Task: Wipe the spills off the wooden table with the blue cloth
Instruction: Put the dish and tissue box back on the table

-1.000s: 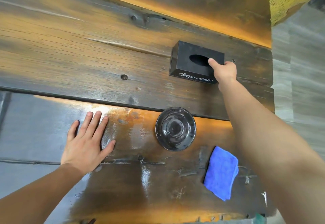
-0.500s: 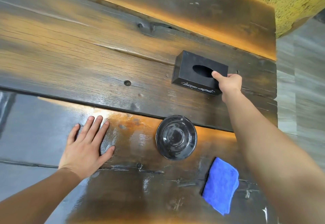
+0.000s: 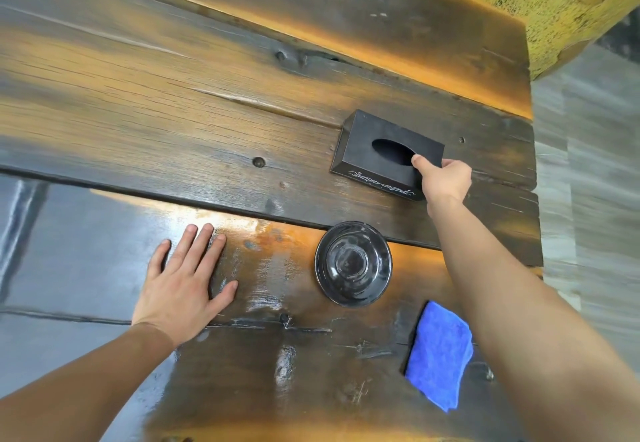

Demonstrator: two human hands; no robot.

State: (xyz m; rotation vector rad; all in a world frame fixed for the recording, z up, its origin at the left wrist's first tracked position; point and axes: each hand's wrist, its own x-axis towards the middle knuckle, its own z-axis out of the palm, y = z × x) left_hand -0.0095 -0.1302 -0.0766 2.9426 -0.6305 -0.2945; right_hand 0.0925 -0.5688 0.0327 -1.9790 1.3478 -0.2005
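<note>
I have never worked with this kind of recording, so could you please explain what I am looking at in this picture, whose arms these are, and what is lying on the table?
There is no machine here: a person wears one wide-angle camera on the head, looking forward and down, so both arms you see are their own. The left hand lies flat, fingers spread, on the wooden table. The right hand reaches far forward and grips the near corner of a black tissue box, thumb by its oval opening. Nearer the person stand a round black dish and, to its right, the folded blue cloth, which nobody is touching. Shiny patches on the near plank may be wet spills, though glare makes that uncertain.
</note>
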